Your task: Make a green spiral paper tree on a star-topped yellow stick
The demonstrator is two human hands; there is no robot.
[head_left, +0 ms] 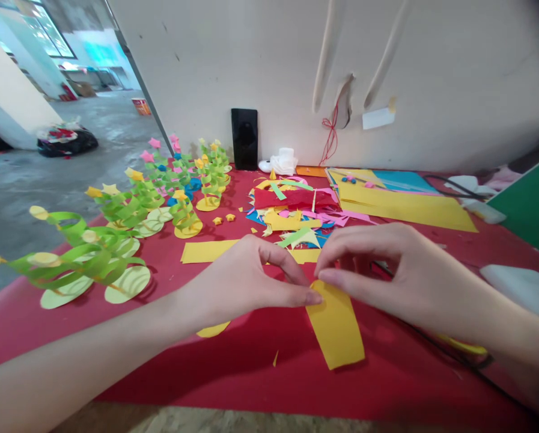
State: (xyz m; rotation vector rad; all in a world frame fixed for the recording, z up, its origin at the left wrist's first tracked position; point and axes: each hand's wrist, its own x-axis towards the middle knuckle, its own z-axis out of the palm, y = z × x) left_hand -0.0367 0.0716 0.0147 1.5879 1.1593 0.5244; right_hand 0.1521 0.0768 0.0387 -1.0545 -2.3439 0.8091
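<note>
Holding yellow paper (339, 331) over a red table (233, 376).
Pinched at its far end by left hand (249, 279) and right hand (390, 261), close together, near paper scraps (291, 222).

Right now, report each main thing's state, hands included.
Left hand: pinching strip
Right hand: pinching strip
Strip: held at far end
Phone: upright, screen dark
Scraps: cut, heaped loosely
Spirals: coiled, on round bases
Red thread: bunched, hanging
Two stars: folded, loose
Yellow sheet: lying flat
</note>
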